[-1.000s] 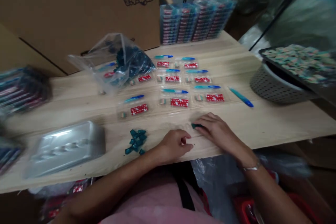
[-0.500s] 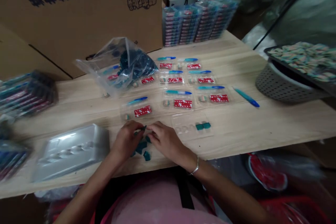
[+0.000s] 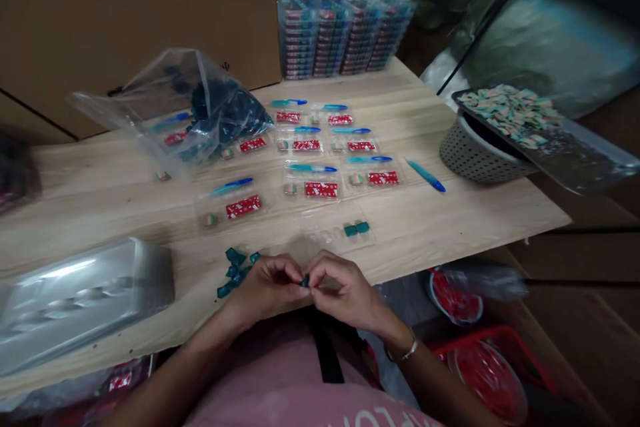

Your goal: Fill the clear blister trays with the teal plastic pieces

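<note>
While both hands were down on the heap of green-blue blocks half a second ago, they have now pulled back to the near edge of the table [image 3: 475,227]. The left hand [image 3: 265,287] and the right hand [image 3: 345,290] meet there and pinch one small block [image 3: 305,280] between their fingertips. So one block has come away from the heap [image 3: 235,270], which lies just beside the left hand. A little further off, a clear tray [image 3: 330,235] holds two blocks side by side. Past it lie rows of filled packs [image 3: 313,180], each with a blue pen and a red card, and a loose pen [image 3: 425,175] lies to the right. On the left sit shiny stacked trays [image 3: 75,300] and a plastic bag [image 3: 200,113] of more blocks. Far back stand piles of packs [image 3: 345,30], a big cardboard box [image 3: 125,13] and a basket [image 3: 475,153].
</note>
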The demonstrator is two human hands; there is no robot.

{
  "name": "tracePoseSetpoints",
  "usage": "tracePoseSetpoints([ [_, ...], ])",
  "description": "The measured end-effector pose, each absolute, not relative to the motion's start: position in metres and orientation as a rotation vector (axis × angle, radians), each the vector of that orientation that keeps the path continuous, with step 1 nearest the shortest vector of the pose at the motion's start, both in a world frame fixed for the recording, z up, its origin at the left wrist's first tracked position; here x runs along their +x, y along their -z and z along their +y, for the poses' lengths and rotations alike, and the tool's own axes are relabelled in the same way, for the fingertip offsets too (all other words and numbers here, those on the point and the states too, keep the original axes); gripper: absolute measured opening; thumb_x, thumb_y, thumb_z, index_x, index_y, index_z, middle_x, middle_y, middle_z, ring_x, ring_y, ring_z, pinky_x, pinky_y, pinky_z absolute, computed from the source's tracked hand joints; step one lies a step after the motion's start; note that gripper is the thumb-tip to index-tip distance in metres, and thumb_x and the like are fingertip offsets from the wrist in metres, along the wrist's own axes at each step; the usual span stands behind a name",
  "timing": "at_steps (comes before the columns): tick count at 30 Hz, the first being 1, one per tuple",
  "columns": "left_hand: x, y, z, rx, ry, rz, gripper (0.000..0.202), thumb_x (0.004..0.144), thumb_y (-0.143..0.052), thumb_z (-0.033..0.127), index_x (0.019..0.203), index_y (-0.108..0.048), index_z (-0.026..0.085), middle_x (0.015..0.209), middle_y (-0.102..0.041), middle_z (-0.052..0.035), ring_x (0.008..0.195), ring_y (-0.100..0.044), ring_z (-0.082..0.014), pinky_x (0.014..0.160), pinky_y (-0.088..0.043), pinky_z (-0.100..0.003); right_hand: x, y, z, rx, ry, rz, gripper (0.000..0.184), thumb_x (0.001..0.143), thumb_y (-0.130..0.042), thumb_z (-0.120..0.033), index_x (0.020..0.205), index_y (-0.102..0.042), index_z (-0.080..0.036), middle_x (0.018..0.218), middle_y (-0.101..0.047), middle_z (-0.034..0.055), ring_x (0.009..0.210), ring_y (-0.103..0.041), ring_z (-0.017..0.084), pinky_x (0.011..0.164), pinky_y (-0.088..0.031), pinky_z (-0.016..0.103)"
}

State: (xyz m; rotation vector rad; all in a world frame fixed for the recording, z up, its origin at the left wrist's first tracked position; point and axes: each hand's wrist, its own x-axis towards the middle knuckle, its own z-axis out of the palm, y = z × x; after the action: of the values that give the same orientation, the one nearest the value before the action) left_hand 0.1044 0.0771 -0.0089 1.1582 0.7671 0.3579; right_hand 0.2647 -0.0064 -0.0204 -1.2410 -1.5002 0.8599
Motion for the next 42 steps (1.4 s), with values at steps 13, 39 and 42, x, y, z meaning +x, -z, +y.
tracePoseSetpoints([
  [13,0.108,0.011,0.064,0.857,-0.338,0.697,0.035,0.059,-0.086,0.039,0.070,-0.063,0.015,0.069,-0.062,0.0001,0.065,-0.054,-0.0108,0.064,-0.041,-0.022,0.271,0.023,-0.012,-1.121,-1.126,-1.264,0.011,0.075,-0.061,-0.020,0.072,-0.051,-0.021,0.072,-0.054,-0.0020,0.066,-0.051,0.011,0.061,-0.043,0.023],
  [39,0.144,0.017,0.094,2.064,-0.222,0.803,0.028,0.077,-0.059,0.013,0.104,-0.058,0.020,0.090,-0.065,-0.0037,0.094,-0.056,-0.0223,0.085,-0.046,-0.037,0.344,0.024,0.019,-1.609,-0.105,-2.184,0.012,0.093,-0.053,-0.018,0.086,-0.063,-0.018,0.082,-0.069,0.0064,0.079,-0.062,0.020,0.075,-0.047,0.034],
  [42,0.144,0.022,0.095,2.109,-0.183,0.787,0.025,0.078,-0.057,0.012,0.102,-0.057,0.020,0.088,-0.065,-0.0033,0.092,-0.056,-0.0216,0.083,-0.047,-0.035,0.346,0.030,0.024,-1.587,-0.203,-2.182,0.012,0.093,-0.054,-0.017,0.086,-0.064,-0.020,0.084,-0.070,0.0051,0.080,-0.064,0.020,0.077,-0.047,0.033],
])
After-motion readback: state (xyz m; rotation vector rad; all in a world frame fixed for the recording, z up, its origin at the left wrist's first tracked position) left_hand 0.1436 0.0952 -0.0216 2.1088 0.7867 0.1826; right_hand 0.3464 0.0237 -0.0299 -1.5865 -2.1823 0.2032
